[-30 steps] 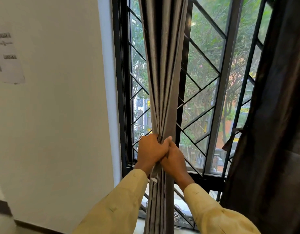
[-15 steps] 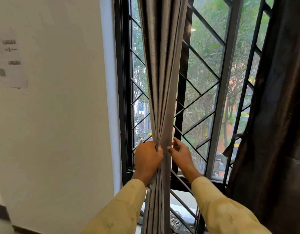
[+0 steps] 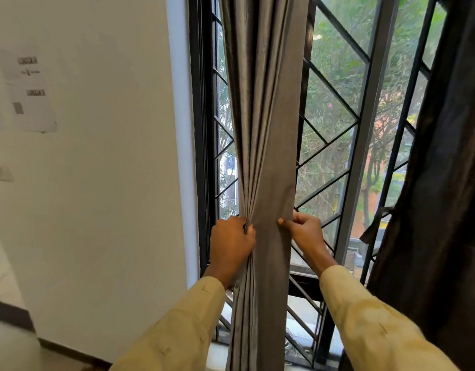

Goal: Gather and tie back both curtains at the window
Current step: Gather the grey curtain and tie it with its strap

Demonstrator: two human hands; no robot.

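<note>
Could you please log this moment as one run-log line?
left hand: bunching pleated grey fabric curtain | right hand: pinching its right edge | dark brown curtain: hanging loose

Grey curtain (image 3: 263,129) hangs before the black-framed window (image 3: 201,156)

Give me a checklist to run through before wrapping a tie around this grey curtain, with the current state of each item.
1. Left hand gripping the gathered folds of the grey curtain: ok.
2. Right hand holding the curtain's right edge: ok, pinched only.
3. Curtain fully bunched: not ok; a flat panel is spread between the hands.
4. Tie within reach: cannot tell; none visible near the grey curtain.
5. Dark curtain tied back: cannot tell; a strap hangs at its edge, the rest is unclear.
6. Fabric free of the window grille: ok, nothing looks snagged.
</note>
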